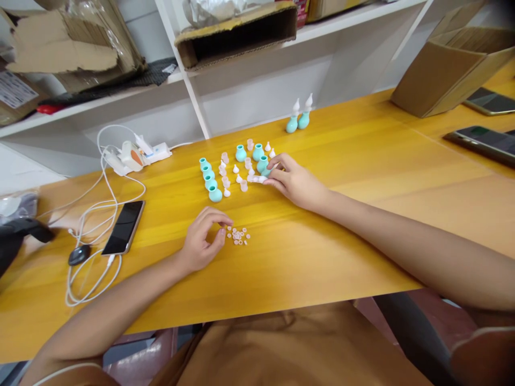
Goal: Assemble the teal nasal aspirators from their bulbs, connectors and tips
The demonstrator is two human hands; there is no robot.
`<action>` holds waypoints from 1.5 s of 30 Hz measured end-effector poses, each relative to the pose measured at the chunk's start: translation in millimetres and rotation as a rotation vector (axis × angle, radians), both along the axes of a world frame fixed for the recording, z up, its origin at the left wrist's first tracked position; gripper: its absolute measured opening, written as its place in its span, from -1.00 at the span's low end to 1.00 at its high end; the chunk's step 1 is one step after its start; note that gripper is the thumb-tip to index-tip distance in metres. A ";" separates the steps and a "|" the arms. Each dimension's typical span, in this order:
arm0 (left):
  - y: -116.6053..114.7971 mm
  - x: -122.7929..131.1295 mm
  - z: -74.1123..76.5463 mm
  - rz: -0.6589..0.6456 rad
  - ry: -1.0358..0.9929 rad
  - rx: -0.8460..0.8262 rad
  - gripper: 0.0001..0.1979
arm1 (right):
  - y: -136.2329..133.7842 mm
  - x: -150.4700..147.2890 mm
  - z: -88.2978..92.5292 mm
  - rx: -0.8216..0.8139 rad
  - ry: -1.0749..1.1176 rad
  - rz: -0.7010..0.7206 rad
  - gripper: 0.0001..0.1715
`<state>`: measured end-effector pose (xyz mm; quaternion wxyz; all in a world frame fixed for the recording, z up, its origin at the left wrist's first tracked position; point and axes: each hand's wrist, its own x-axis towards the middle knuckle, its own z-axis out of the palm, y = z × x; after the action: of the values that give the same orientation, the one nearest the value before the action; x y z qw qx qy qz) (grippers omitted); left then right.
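My right hand (pixel 295 181) is closed around a small turquoise bulb, partly hidden by the fingers, with a white nozzle (pixel 258 179) pointing left from it. Just behind it stands another turquoise bulb (pixel 263 163). My left hand (pixel 204 238) hovers low over the table, thumb and forefinger curved and apart, beside a scatter of small pale pink rings (pixel 238 236). Several open-topped turquoise bulbs (pixel 210 183) stand in a row beyond it. Among the bulbs are white pointed tips (pixel 235 169) and translucent pink collars (pixel 243 185).
Two bulbs topped with white nozzles (pixel 303 120) stand near the wall. On the left lie a phone (pixel 124 227), white cables (pixel 82 220) and a power strip (pixel 157 153). A cardboard box (pixel 438 80) and more phones (pixel 486 143) are at the right. Shelves hang over the back edge.
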<state>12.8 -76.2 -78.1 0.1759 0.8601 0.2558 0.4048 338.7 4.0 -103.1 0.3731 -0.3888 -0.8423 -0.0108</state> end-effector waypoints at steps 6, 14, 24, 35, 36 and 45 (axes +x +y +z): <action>0.0 1.1 1.1 -0.015 0.021 -0.012 -0.83 | 4.5 2.0 -4.7 -0.029 0.059 -0.019 -0.54; -0.1 2.3 0.8 0.023 0.090 0.044 -0.86 | -24.5 -13.5 19.6 -0.132 0.391 0.104 -0.54; -0.8 3.5 -2.3 0.037 0.177 0.011 -0.56 | -104.9 -65.6 25.3 -0.791 0.691 0.481 -0.59; 3.2 -8.1 -9.0 0.096 -0.026 -0.151 -0.64 | -75.3 -34.3 31.0 -0.318 0.333 0.423 -0.59; 3.0 -7.9 -8.3 0.086 -0.019 -0.151 -0.62 | -73.7 -33.2 30.5 -0.292 0.279 0.434 -0.60; 1.2 -4.6 -4.8 0.081 0.038 -0.117 -0.62 | -70.7 -29.8 22.3 -0.052 -0.107 0.326 -0.54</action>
<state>8.2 -75.0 -82.8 0.2044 0.8449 0.3167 0.3796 308.9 -66.7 -80.8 0.3146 -0.2553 -0.9128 0.0509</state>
